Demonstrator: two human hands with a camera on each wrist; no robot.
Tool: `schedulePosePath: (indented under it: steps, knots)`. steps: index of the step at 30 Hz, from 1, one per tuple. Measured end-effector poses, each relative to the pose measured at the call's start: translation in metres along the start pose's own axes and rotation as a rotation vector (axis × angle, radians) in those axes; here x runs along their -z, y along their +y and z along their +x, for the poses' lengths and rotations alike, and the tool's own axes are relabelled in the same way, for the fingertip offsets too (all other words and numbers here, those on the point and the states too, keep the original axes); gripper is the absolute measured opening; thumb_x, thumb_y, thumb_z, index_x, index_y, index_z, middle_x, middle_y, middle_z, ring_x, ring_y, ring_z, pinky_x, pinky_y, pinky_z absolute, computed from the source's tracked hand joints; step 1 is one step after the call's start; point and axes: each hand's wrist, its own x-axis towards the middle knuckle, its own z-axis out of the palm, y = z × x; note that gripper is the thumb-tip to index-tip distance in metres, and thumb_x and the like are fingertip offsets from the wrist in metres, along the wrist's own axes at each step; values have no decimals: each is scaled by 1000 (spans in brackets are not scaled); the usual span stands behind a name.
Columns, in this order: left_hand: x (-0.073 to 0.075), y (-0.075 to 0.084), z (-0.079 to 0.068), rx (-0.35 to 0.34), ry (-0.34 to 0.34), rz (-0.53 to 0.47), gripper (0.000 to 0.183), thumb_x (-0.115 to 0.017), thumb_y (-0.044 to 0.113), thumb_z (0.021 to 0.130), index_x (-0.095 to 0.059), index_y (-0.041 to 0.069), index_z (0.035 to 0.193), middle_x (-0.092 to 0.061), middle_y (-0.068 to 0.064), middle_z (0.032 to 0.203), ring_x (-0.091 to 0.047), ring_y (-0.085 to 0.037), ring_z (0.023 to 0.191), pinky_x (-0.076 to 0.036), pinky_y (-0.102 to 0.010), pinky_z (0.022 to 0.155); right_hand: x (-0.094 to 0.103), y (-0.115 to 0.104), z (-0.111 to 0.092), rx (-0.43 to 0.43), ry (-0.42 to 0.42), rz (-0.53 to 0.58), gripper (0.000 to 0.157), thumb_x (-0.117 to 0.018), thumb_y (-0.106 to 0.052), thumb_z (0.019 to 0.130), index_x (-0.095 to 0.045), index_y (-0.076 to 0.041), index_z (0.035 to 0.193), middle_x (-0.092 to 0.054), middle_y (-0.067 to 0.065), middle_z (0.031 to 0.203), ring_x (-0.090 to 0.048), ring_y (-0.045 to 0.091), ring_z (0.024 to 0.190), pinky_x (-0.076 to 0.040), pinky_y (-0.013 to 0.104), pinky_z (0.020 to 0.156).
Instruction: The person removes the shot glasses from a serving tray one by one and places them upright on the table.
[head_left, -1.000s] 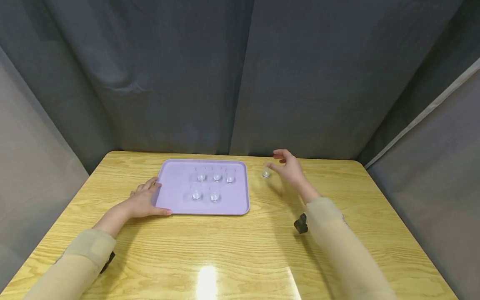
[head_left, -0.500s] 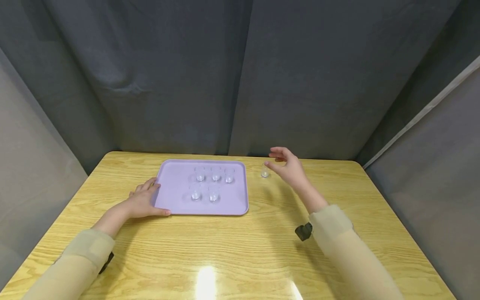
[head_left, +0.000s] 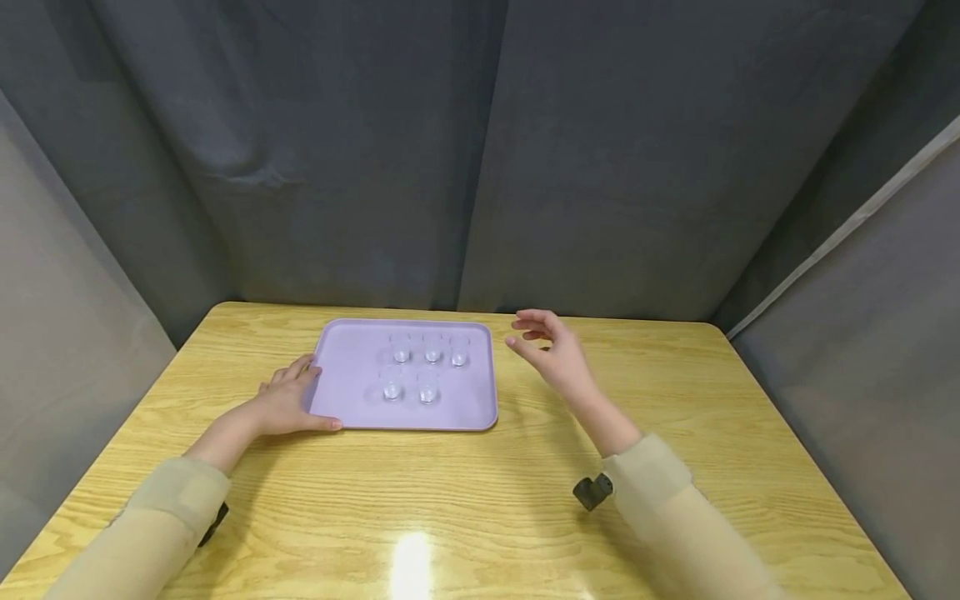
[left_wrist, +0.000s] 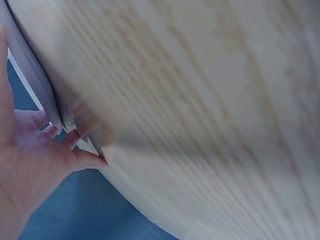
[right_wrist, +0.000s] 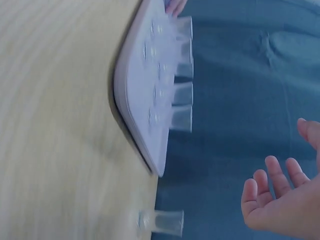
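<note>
A lilac tray lies on the table with several small clear glasses upright on it in two rows. My left hand rests at the tray's left end, fingers spread along the rim and thumb at the front corner. The left wrist view has this hand against the tray's edge. Right of the tray, my right hand is raised with loosely bent fingers and holds nothing. One more clear glass stands on the table in the right wrist view, apart from the right hand; in the head view that hand hides it.
The wooden table reaches back to a dark grey curtain. Lighter grey panels flank it on both sides. A small black device sits at the right wrist.
My right hand has shifted left and slightly toward me, now covering the lone glass in the head view. The left hand, tray and glasses on it stay put.
</note>
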Motion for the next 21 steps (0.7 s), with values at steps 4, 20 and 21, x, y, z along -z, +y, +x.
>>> schedulePosePath:
  steps: [4,20,21]
  knots:
    - [0,0,-1,-1,-4,2,120,-67,73,66,-27,-9,143,-8,-25,154,-14,-55,134,-12,-78,96,-14,-2,-5,-22,-5,48,42,-70,-22,86,-56,-11,124,-62,12,120,-55,24,106,-44,34,84]
    - [-2,-2,1,3,-4,14,120,-66,75,65,-27,-8,144,-8,-25,154,-15,-54,133,-14,-78,95,-75,13,-13,-137,-90,270,41,-71,-11,84,-57,-3,122,-61,18,120,-56,25,103,-45,22,81]
    - [-1,-1,1,3,-5,15,120,-66,75,65,-27,-8,144,-8,-25,154,-15,-54,133,-14,-78,95,-79,14,-13,-151,-94,275,41,-71,-11,84,-57,-4,122,-61,17,120,-56,22,100,-45,21,77]
